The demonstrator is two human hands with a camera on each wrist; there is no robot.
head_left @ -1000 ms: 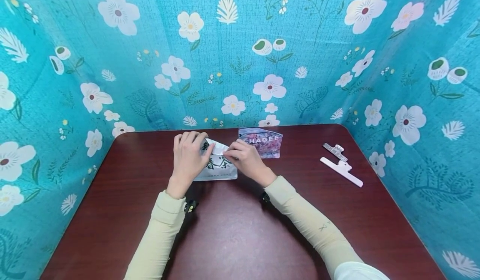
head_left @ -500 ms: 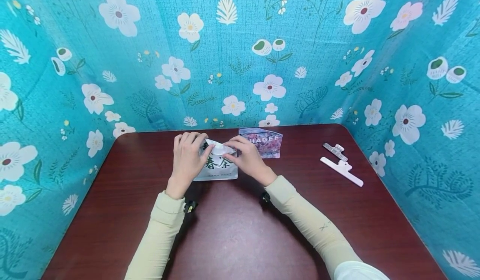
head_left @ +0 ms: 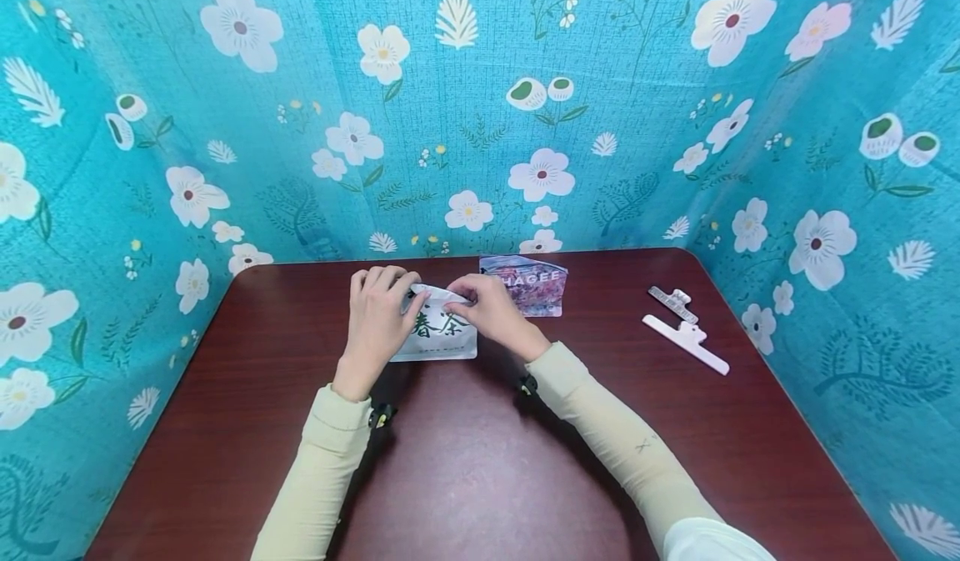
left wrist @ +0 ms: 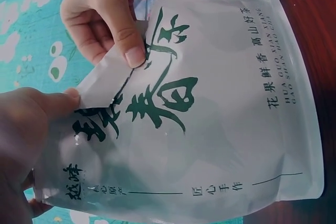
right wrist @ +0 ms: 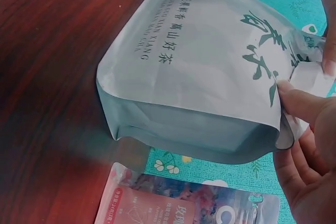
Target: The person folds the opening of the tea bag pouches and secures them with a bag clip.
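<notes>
Pinching the white pouch (head_left: 438,336) in left hand (head_left: 378,319) and right hand (head_left: 491,307), you have its top partly folded, two clips (head_left: 686,343) unused to its right.

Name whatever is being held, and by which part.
The white pouch, by its folded top: the left hand grips the left side, the right hand pinches the right.

Bright head view, tabletop (head_left: 480,478) glare, soft shadows
</notes>
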